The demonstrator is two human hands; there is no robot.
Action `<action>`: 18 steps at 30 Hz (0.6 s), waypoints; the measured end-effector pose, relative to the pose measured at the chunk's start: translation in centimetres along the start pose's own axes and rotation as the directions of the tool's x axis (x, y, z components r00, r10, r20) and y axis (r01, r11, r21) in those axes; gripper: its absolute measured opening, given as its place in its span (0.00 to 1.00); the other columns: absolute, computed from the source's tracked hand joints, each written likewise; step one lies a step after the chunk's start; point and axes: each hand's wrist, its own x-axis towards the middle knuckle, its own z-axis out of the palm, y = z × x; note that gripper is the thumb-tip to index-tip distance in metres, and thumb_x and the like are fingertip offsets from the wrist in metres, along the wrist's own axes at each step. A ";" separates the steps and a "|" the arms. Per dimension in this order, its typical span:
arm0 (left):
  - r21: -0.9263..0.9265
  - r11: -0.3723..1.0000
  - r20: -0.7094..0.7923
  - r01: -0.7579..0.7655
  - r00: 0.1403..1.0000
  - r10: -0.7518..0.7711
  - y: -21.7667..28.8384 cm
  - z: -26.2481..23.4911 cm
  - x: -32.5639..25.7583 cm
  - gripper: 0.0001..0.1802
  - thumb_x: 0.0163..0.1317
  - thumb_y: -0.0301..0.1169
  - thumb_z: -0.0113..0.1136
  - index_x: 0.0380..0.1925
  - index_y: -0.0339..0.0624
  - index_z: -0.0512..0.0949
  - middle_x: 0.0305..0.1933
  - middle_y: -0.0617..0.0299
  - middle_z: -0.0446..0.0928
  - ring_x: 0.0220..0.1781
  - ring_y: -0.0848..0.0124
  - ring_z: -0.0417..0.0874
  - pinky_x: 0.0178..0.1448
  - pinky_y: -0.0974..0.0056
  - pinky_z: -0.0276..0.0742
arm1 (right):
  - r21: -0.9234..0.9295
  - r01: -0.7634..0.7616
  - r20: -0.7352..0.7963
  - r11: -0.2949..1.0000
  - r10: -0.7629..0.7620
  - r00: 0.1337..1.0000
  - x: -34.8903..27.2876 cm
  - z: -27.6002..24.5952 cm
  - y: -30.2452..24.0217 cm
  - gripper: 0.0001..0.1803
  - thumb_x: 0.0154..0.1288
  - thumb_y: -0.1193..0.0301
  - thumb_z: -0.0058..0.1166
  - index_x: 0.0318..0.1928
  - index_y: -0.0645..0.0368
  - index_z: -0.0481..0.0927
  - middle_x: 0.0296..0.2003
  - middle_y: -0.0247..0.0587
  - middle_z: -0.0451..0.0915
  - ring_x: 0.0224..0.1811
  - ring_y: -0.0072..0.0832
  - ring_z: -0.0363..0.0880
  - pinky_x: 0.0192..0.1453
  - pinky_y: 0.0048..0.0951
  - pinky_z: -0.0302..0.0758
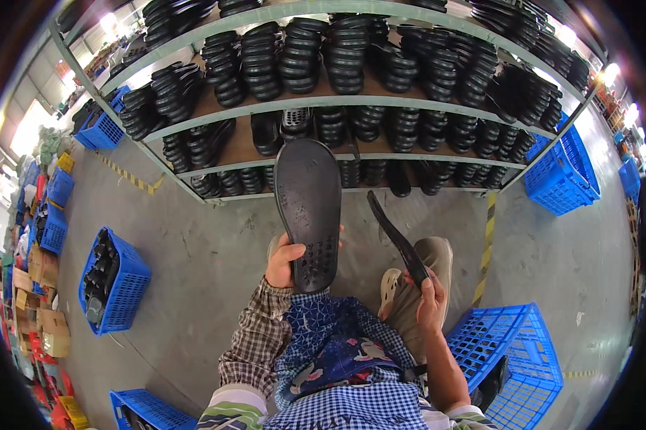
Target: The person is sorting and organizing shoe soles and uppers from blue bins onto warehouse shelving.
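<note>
My left hand (286, 264) is closed round the heel end of a black shoe sole (308, 201), held up with its broad face toward me. Small holes or studs dot the lower half of that sole. Over to the right, my right hand (429, 301) grips a second black sole (397, 236) by its lower end. This one is turned edge-on, so its face is mostly hidden. The two soles are apart from each other. Ahead of both hands, stacks of black soles (301, 57) fill a shelf rack.
The metal rack (380, 97) spans the far side. A blue crate (126, 294) of black pieces stands left, another blue crate (545, 358) near right, and one blue basket (563, 172) by the rack's right end. Yellow-black tape (485, 251) marks the floor. Cardboard boxes (51, 333) line the far left.
</note>
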 end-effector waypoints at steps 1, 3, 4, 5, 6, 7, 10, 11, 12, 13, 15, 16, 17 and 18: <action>0.008 1.000 -0.004 0.000 1.000 0.000 0.0 0.0 -0.1 0.43 0.51 0.38 0.60 0.65 0.27 0.60 0.61 0.35 0.69 0.55 0.49 0.80 0.51 0.54 0.83 | 0.000 0.000 0.000 1.000 0.000 1.000 0.0 0.0 0.0 0.25 0.74 0.62 0.46 0.59 0.72 0.72 0.46 0.50 0.82 0.46 0.30 0.81 0.60 0.31 0.72; 0.015 1.000 -0.009 -0.001 1.000 0.001 0.0 -0.1 -0.2 0.43 0.50 0.38 0.60 0.65 0.27 0.60 0.61 0.35 0.69 0.55 0.50 0.80 0.51 0.54 0.83 | -0.007 0.005 0.003 1.000 -0.005 1.000 0.0 0.0 0.1 0.25 0.74 0.61 0.46 0.59 0.72 0.72 0.47 0.50 0.82 0.46 0.30 0.81 0.60 0.30 0.72; 0.044 0.999 -0.008 -0.007 1.000 0.007 0.0 -0.1 -0.2 0.43 0.49 0.38 0.60 0.65 0.27 0.60 0.61 0.35 0.70 0.55 0.50 0.80 0.51 0.54 0.83 | -0.007 0.005 0.002 1.000 -0.005 1.000 -0.1 0.0 0.0 0.25 0.74 0.61 0.46 0.59 0.72 0.72 0.47 0.50 0.82 0.46 0.30 0.81 0.60 0.30 0.72; 0.072 0.997 -0.007 -0.013 1.000 0.014 0.0 -0.2 -0.3 0.44 0.49 0.37 0.61 0.65 0.26 0.60 0.61 0.35 0.70 0.55 0.50 0.80 0.52 0.55 0.83 | -0.019 0.001 -0.001 1.000 -0.001 1.000 -0.1 -0.1 0.0 0.25 0.74 0.61 0.46 0.59 0.72 0.72 0.47 0.50 0.82 0.46 0.30 0.80 0.60 0.30 0.72; 0.072 0.997 -0.007 -0.013 1.000 0.013 -0.1 -0.2 -0.3 0.44 0.49 0.37 0.61 0.65 0.26 0.60 0.61 0.35 0.70 0.55 0.50 0.80 0.52 0.55 0.83 | -0.031 -0.003 -0.004 1.000 0.003 1.000 -0.1 -0.1 0.0 0.25 0.74 0.61 0.47 0.59 0.72 0.72 0.47 0.50 0.82 0.47 0.30 0.80 0.60 0.30 0.72; 0.084 0.996 -0.013 -0.013 1.000 0.014 -0.1 -0.3 -0.3 0.44 0.48 0.37 0.61 0.65 0.26 0.61 0.61 0.36 0.70 0.55 0.50 0.80 0.52 0.54 0.83 | -0.032 -0.003 -0.004 0.999 0.003 1.000 -0.1 -0.1 0.0 0.25 0.74 0.61 0.47 0.59 0.72 0.72 0.47 0.50 0.82 0.47 0.30 0.80 0.60 0.30 0.72; 0.097 0.995 -0.018 -0.009 1.000 0.011 0.0 -0.3 -0.4 0.44 0.47 0.37 0.61 0.64 0.26 0.61 0.60 0.36 0.70 0.55 0.50 0.80 0.52 0.54 0.83 | -0.017 0.000 0.006 1.000 0.000 1.000 0.0 0.0 0.0 0.26 0.74 0.61 0.47 0.59 0.72 0.73 0.47 0.50 0.82 0.48 0.31 0.80 0.60 0.31 0.73; 0.098 0.995 -0.017 -0.005 1.000 0.007 0.1 -0.3 -0.4 0.44 0.47 0.37 0.61 0.64 0.26 0.61 0.60 0.36 0.71 0.54 0.50 0.80 0.52 0.54 0.83 | -0.022 0.002 0.001 1.000 -0.002 1.000 0.0 0.0 0.0 0.26 0.74 0.61 0.47 0.59 0.72 0.73 0.47 0.50 0.82 0.49 0.32 0.80 0.59 0.31 0.73; 0.098 0.995 -0.017 -0.004 1.000 0.006 0.1 -0.3 -0.4 0.44 0.47 0.37 0.61 0.64 0.26 0.61 0.60 0.36 0.71 0.54 0.50 0.80 0.52 0.54 0.83 | -0.026 0.003 -0.005 1.000 -0.003 1.000 0.0 0.1 -0.1 0.26 0.74 0.61 0.47 0.59 0.72 0.72 0.47 0.50 0.81 0.50 0.32 0.80 0.59 0.31 0.73; 0.085 0.996 -0.018 -0.003 1.000 0.005 0.0 -0.4 -0.4 0.44 0.47 0.37 0.61 0.64 0.26 0.61 0.60 0.36 0.71 0.54 0.50 0.80 0.52 0.54 0.83 | -0.026 0.003 -0.004 1.000 -0.003 1.000 0.0 0.1 0.0 0.26 0.74 0.61 0.47 0.59 0.72 0.72 0.47 0.50 0.81 0.50 0.32 0.80 0.59 0.31 0.73; 0.072 0.997 -0.020 -0.002 1.000 0.004 0.0 -0.5 -0.3 0.44 0.47 0.37 0.61 0.64 0.26 0.61 0.60 0.36 0.71 0.54 0.50 0.80 0.52 0.54 0.82 | -0.025 0.010 0.004 1.000 -0.010 1.000 0.0 0.0 0.0 0.25 0.74 0.61 0.47 0.59 0.73 0.72 0.47 0.50 0.81 0.50 0.33 0.80 0.59 0.31 0.74; 0.044 0.999 -0.013 0.005 1.000 -0.004 -0.1 -0.4 -0.3 0.44 0.47 0.38 0.61 0.64 0.26 0.61 0.60 0.36 0.71 0.54 0.50 0.80 0.52 0.54 0.82 | -0.025 0.010 0.004 1.000 -0.010 1.000 0.0 0.0 0.0 0.25 0.74 0.61 0.47 0.59 0.73 0.72 0.47 0.50 0.81 0.50 0.33 0.80 0.59 0.31 0.74; 0.015 1.000 -0.006 0.012 1.000 -0.012 -0.1 -0.3 -0.3 0.44 0.47 0.38 0.61 0.64 0.26 0.62 0.60 0.36 0.71 0.54 0.50 0.80 0.52 0.54 0.82 | -0.029 0.006 0.001 1.000 -0.006 1.000 0.0 0.0 0.0 0.25 0.74 0.61 0.47 0.59 0.73 0.72 0.47 0.50 0.81 0.50 0.33 0.80 0.59 0.31 0.74; 0.015 1.000 -0.006 0.012 1.000 -0.012 -0.1 -0.2 -0.3 0.44 0.47 0.38 0.61 0.64 0.26 0.62 0.60 0.36 0.71 0.54 0.50 0.80 0.52 0.54 0.82 | -0.032 0.003 -0.002 0.999 -0.003 1.000 0.0 0.0 -0.1 0.25 0.74 0.62 0.47 0.59 0.73 0.72 0.48 0.50 0.81 0.50 0.33 0.80 0.59 0.30 0.74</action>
